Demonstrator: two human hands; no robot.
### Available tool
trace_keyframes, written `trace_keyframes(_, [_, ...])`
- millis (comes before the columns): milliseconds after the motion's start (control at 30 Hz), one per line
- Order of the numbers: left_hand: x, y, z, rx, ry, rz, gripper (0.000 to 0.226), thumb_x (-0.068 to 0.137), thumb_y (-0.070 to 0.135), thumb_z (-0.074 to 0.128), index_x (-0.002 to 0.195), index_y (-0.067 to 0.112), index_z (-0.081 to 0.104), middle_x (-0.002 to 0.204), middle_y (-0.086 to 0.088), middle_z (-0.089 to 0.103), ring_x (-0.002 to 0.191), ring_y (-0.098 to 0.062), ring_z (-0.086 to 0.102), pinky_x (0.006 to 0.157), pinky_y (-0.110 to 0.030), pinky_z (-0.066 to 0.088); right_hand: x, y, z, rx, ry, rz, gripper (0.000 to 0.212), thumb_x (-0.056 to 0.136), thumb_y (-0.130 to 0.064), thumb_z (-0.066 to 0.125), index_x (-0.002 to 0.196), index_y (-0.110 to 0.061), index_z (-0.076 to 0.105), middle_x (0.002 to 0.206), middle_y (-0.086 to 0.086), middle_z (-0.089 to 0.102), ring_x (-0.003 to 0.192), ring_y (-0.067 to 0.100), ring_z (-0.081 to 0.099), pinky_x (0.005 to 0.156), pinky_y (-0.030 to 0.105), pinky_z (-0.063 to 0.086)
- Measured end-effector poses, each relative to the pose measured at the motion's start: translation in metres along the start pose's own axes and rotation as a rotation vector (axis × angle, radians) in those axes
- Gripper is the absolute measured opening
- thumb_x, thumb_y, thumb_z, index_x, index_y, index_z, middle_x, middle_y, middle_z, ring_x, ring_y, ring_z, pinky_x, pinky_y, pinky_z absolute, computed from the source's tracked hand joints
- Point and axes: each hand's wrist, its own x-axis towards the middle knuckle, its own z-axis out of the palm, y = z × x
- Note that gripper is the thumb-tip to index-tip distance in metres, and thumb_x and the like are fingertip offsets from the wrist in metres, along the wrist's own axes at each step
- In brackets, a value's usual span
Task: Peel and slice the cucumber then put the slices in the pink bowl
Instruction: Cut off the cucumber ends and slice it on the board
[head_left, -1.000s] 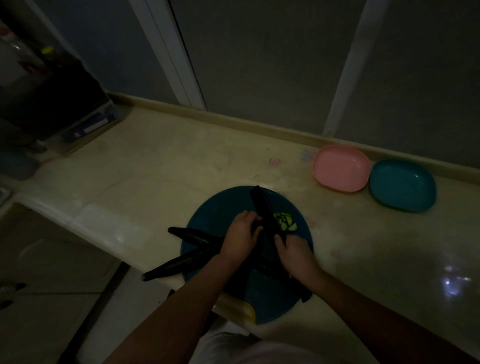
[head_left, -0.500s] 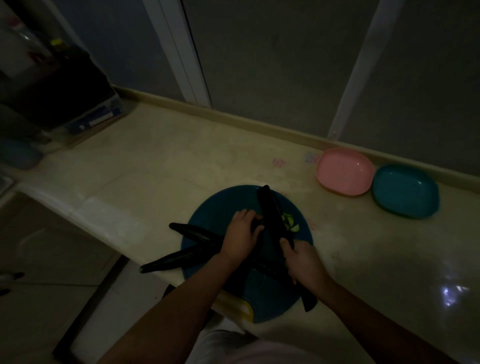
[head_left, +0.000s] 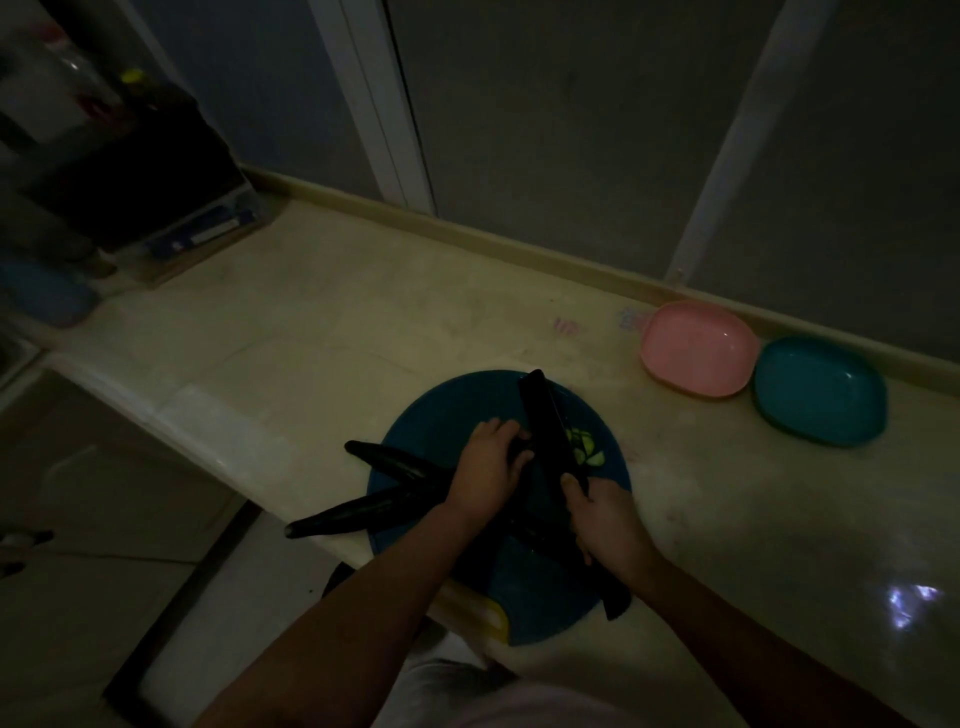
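Home kitchen, dim light. Long pale stone counter runs from 9 to 4 o'clock, under white-framed panels at 12. Round blue cutting board at 6 holds knife, cucumbers, green slices. Pink bowl and blue bowl side by side at 3. Boxes and bottles piled at 10. Tiled floor at 8.

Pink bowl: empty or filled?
Empty: the pink oval plastic bowl shows bare pink inside; pale green cucumber slices lie on the round blue board.
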Motion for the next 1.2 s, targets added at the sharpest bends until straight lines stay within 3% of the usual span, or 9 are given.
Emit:
trace_keyframes(267, [0.001, -0.001, -0.001, -0.020, -0.023, -0.009, 0.019, 0.086, 0.014, 0.064, 0.102, 0.004, 0.062, 0.099, -0.014, 0.057, 0.095, -0.024, 0.051, 0.067, -0.017, 0.026, 0.010, -0.008, 0.010, -0.128, 0.013, 0.004, 0.048, 0.100, -0.032, 0.037, 0.057, -0.011, 0.040, 0.052, 0.005, 0.045, 0.040, 0.015, 0.044, 0.035, 0.023, 0.036])
trace_keyframes(433, [0.000, -0.004, -0.005, -0.073, -0.062, -0.015, 0.022, 0.087, 0.013, 0.063, 0.107, 0.006, 0.061, 0.104, -0.010, 0.052, 0.094, -0.019, 0.052, 0.075, -0.015, 0.034, 0.009, 0.002, 0.008, -0.153, 0.038, 0.007, 0.046, 0.099, -0.033, 0.038, 0.059, -0.012, 0.042, 0.054, 0.006, 0.047, 0.043, 0.016, 0.046, 0.040, 0.028, 0.038])
trace_keyframes(567, [0.002, -0.005, -0.007, -0.115, -0.075, -0.043, 0.021, 0.085, 0.011, 0.064, 0.105, 0.008, 0.061, 0.101, -0.005, 0.052, 0.095, -0.016, 0.051, 0.073, -0.012, 0.032, 0.003, 0.006, 0.001, -0.114, 0.013, 0.019, 0.044, 0.100, -0.032, 0.038, 0.062, -0.010, 0.044, 0.055, 0.008, 0.048, 0.037, 0.014, 0.045, 0.032, 0.022, 0.035])
trace_keyframes(700, [0.002, -0.005, -0.006, -0.115, -0.050, -0.041, 0.017, 0.084, 0.009, 0.065, 0.099, 0.004, 0.061, 0.098, -0.009, 0.056, 0.093, -0.018, 0.052, 0.069, -0.014, 0.031, 0.000, 0.003, -0.004, -0.025, 0.003, 0.031, 0.042, 0.099, -0.033, 0.038, 0.066, -0.009, 0.046, 0.056, 0.010, 0.048, 0.028, 0.007, 0.042, 0.034, 0.022, 0.034])
trace_keyframes(867, [0.002, -0.005, -0.002, -0.112, -0.040, -0.048, 0.017, 0.083, 0.010, 0.067, 0.097, 0.002, 0.061, 0.096, -0.010, 0.057, 0.092, -0.020, 0.054, 0.071, -0.017, 0.035, 0.001, 0.000, -0.004, 0.006, -0.003, 0.019, 0.042, 0.099, -0.033, 0.040, 0.066, -0.009, 0.046, 0.056, 0.012, 0.048, 0.035, 0.017, 0.044, 0.038, 0.026, 0.037])
trace_keyframes(1200, [0.002, -0.005, -0.004, -0.089, -0.038, -0.038, 0.018, 0.084, 0.012, 0.067, 0.099, 0.004, 0.061, 0.097, -0.010, 0.056, 0.091, -0.020, 0.054, 0.070, -0.021, 0.038, -0.001, 0.004, -0.001, 0.029, -0.007, 0.001, 0.043, 0.099, -0.032, 0.040, 0.062, -0.010, 0.044, 0.052, 0.009, 0.046, 0.032, 0.013, 0.042, 0.038, 0.025, 0.036])
